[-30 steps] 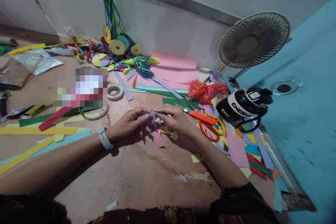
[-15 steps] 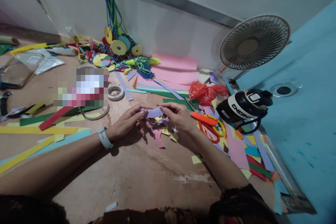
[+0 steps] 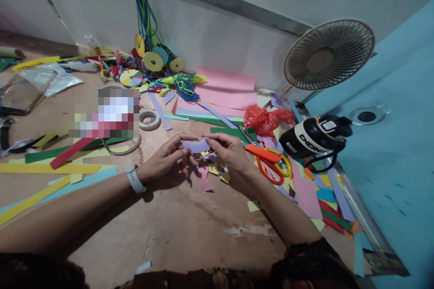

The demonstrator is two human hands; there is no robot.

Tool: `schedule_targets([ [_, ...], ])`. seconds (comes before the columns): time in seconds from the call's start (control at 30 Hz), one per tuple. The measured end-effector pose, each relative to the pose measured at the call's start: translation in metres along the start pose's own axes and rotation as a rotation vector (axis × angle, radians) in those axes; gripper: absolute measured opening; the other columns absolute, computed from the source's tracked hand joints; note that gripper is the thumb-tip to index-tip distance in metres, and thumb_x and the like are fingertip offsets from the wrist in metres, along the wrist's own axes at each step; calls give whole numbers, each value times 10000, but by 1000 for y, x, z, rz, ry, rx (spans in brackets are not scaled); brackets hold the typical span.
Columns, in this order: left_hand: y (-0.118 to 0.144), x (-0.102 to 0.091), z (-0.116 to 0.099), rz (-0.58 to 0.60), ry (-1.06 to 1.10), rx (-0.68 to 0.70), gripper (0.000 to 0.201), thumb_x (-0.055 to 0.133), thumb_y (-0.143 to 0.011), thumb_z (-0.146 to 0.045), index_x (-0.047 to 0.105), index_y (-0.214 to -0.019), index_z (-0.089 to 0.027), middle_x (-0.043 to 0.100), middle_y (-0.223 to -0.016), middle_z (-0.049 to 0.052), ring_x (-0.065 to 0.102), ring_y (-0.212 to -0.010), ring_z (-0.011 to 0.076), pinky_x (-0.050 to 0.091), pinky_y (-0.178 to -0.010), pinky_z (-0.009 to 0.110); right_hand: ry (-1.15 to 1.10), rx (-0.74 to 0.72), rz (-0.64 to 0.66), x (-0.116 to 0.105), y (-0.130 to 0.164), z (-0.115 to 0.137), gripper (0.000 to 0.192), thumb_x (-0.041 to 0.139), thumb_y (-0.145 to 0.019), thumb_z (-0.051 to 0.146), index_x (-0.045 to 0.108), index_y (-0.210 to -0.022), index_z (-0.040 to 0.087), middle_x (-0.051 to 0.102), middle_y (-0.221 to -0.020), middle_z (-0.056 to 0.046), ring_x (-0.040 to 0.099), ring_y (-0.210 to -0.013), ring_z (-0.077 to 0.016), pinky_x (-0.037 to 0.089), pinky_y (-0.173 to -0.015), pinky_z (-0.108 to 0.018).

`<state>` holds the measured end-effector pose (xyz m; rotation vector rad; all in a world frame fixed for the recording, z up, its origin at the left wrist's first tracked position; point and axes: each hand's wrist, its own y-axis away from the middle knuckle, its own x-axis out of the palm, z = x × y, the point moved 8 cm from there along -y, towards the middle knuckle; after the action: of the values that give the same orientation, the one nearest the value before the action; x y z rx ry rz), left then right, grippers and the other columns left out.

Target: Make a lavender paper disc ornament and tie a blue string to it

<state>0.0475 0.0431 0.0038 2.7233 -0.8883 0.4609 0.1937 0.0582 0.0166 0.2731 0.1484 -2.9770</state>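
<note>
My left hand point(image 3: 166, 158) and my right hand point(image 3: 230, 156) pinch the two ends of a short purple paper strip point(image 3: 195, 146), held stretched between them just above the brown table point(image 3: 176, 226). A white band sits on my left wrist point(image 3: 134, 179). Under my hands lie small paper scraps point(image 3: 205, 178) in pink, yellow and purple. Orange-handled scissors point(image 3: 269, 159) rest on the table just right of my right hand.
A black bottle point(image 3: 313, 137) lies on its side at right, a small fan point(image 3: 327, 54) behind it. A red plastic bag point(image 3: 266, 117), pink and green paper sheets point(image 3: 225, 92), a tape roll point(image 3: 149, 118), long paper strips point(image 3: 50, 169) and string-and-disc crafts point(image 3: 152, 58) surround the hands.
A second ago both hands were close together over a folded purple piece; they have since drawn apart and lifted slightly, stretching the strip out flat between them.
</note>
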Motion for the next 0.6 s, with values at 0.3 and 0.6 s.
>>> schedule_targets([
  [0.3, -1, 0, 0, 15, -77, -11, 356, 621, -867, -285, 459, -1170, -194, 675, -779, 17, 648, -593, 131, 497, -515, 209, 55, -48, 17, 5, 2, 3, 253, 617, -852, 368, 728, -1007, 203, 730, -967, -54, 666, -812, -157, 523, -672, -254],
  [0.6, 0, -2, 4, 42, -109, -15, 409, 659, -845, -315, 463, -1185, -200, 710, -797, 44, 659, -592, 146, 485, -504, 205, 132, -116, 36, 9, 4, 12, 225, 604, -863, 336, 734, -994, 207, 737, -949, -50, 663, -806, -156, 516, -695, -271],
])
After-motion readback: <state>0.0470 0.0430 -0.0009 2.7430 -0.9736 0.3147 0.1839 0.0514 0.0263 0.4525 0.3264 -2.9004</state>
